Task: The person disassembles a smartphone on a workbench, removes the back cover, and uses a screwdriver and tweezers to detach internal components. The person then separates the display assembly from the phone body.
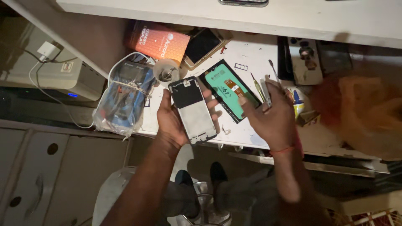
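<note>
Left hand [173,121] cradling a bare phone frame [192,109] above the table [251,54] edge; right hand [274,115] pinching metal tweezers [266,93] (beside green-backed screen [229,90]); best kept level, grip steady.

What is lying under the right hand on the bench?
Under the right hand lies a phone screen panel with a green back, its near right part covered. Tweezers are at the fingers. The bench surface beneath the palm is hidden.
</note>
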Available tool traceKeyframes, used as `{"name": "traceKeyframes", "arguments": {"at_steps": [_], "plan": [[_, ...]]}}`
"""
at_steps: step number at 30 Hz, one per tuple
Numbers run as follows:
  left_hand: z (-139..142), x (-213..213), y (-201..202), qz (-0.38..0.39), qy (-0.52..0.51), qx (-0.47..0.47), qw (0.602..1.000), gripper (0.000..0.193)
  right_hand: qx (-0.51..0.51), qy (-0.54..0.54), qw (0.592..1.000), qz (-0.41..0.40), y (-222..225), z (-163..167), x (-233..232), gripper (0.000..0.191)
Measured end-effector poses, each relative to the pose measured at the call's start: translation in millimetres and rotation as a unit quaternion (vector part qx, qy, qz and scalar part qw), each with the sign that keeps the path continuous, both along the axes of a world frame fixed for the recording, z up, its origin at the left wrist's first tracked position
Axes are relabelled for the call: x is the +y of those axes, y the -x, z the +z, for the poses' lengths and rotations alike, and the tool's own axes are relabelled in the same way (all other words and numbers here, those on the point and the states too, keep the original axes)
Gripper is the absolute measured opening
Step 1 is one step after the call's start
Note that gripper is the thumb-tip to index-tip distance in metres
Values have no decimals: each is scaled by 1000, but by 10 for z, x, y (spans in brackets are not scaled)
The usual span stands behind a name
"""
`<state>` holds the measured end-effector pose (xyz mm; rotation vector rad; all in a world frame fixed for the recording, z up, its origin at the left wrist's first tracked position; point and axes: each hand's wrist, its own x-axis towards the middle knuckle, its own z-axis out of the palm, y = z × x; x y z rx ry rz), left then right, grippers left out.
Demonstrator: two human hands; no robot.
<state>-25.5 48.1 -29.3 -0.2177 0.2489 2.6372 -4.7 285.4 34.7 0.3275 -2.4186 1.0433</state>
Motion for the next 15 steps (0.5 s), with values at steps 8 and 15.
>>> {"name": "traceKeyframes", "arguments": {"at_steps": [8,15], "plan": [[-66,-110,63,-33,-21,14,999,105,-102,402,910,-7,14,-410,23,26],[-204,-125,45,19,-70,85,994,110,-144,609,776,77,-54,-537,-169,59]]}}
